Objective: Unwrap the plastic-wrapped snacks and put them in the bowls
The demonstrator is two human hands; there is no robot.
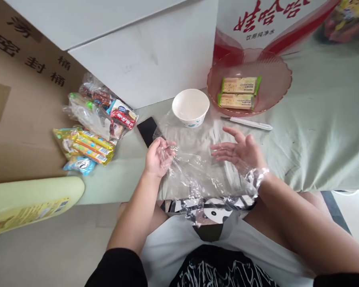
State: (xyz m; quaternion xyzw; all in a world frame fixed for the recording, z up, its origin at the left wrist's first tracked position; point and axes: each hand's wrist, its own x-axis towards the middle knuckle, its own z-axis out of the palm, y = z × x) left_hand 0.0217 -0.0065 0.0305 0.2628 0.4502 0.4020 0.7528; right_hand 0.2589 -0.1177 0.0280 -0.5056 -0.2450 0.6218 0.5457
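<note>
A thin clear plastic sheet or bag [197, 175] spreads over the table's front and hangs down over my lap. My left hand [160, 157] has its fingers curled on the left edge of this plastic. Opposite it, my right hand [239, 149] has its fingers stretched out and apart, palm turned inward. Crinkled plastic bunches around my right wrist; whether it also covers the hand I cannot tell. Just beyond the hands stands a white paper bowl [191, 105] with nothing visible in it. A white-handled knife or cutter [248, 123] lies beyond my right hand.
A pink glass dish [277, 89] holds two wrapped snack bars [238, 85]. A dark phone [148, 129] lies by my left hand. Snack packets [91, 143] pile up at left, near a cardboard box [20, 115] and a pale green bottle-like container [32, 203]. White boxes [143, 59] stand behind.
</note>
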